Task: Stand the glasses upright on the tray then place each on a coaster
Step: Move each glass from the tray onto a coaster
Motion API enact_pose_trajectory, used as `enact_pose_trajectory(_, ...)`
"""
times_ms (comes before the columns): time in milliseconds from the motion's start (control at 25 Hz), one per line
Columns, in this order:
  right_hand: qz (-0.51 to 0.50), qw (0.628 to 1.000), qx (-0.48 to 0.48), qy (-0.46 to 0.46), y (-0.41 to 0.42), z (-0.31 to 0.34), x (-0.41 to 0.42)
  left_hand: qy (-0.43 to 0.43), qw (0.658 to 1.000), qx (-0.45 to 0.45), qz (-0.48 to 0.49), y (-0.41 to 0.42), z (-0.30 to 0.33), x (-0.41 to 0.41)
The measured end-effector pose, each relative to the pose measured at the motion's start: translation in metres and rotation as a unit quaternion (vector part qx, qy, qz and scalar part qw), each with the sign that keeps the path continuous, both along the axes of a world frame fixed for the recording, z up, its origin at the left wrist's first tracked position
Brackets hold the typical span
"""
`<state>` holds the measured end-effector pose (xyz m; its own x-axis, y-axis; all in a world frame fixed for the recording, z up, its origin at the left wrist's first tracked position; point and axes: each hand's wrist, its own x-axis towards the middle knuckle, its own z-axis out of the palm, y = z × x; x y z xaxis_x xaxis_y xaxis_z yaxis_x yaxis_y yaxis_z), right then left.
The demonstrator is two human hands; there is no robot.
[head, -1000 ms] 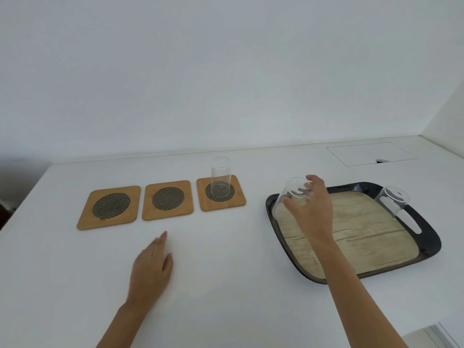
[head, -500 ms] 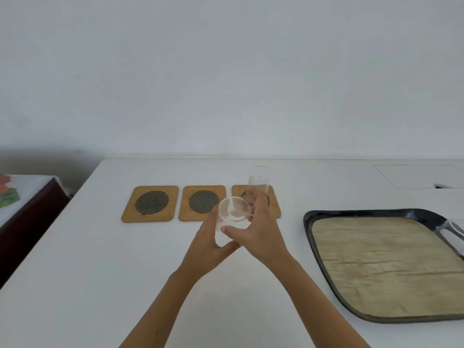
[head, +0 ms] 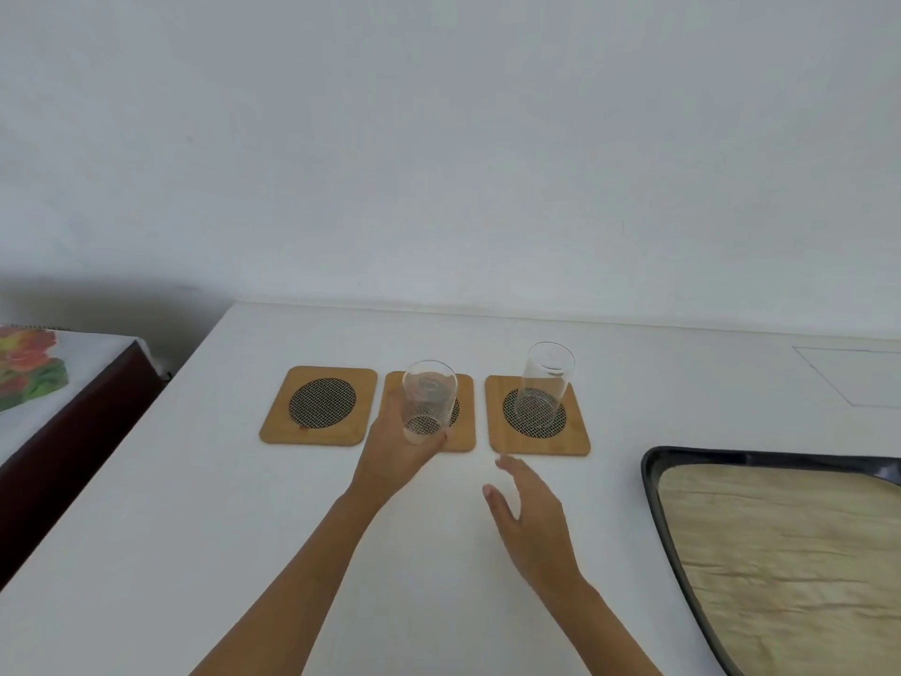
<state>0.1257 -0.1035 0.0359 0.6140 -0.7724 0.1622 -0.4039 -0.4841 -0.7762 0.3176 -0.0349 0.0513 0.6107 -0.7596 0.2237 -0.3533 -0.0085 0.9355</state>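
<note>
The glass (head: 428, 401) now being handled is gripped low on its body by the left hand (head: 397, 453), whose fingers wrap round the base from the near and left side; it is upright, over the middle coaster (head: 465, 414) (whether its base touches the coaster cannot be told, since the hand covers that spot). Nearest the camera, both bare forearms reach up from the lower edge across the white table (head: 195, 553). The right hand (head: 529, 519) is spread loose and holds nothing, fingers apart, poised above the table just right of the left hand and short of the coasters, well apart from the held glass. To the right lies the black-rimmed tray (head: 651, 485) with a wood-grain floor, only partly in view. Farther back, three wooden coasters with dark mesh centres sit in a row: the left coaster (head: 319, 406) is bare, and the right coaster (head: 575, 434) carries a second glass (head: 545, 385) standing upright on its mesh disc. Behind them rises a plain white wall.
</note>
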Motion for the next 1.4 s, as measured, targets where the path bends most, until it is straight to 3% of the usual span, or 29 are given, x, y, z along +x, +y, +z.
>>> enact_pose_trajectory(200, 0.028, 0.986, -0.121, 0.108, -0.007, -0.040, -0.013, 0.032, 0.999, 0.013, 0.035, -0.035, -0.006, 0.030)
enact_pose_trajectory(480, 0.015, 0.969, -0.219, 0.115, -0.008, -0.046, -0.011, 0.023, 0.995, 0.061, 0.079, -0.056, -0.023, 0.038)
enact_pose_trajectory(1200, 0.017, 0.970, -0.214, 0.112, -0.007, -0.045, -0.013, 0.006, 0.997, 0.033, 0.069, -0.047, -0.014, 0.021)
enact_pose_trajectory(1400, 0.030, 0.976, -0.184, 0.111, -0.002, -0.041, -0.023, -0.142, 0.959, 0.043, 0.241, -0.014, -0.027, -0.027)
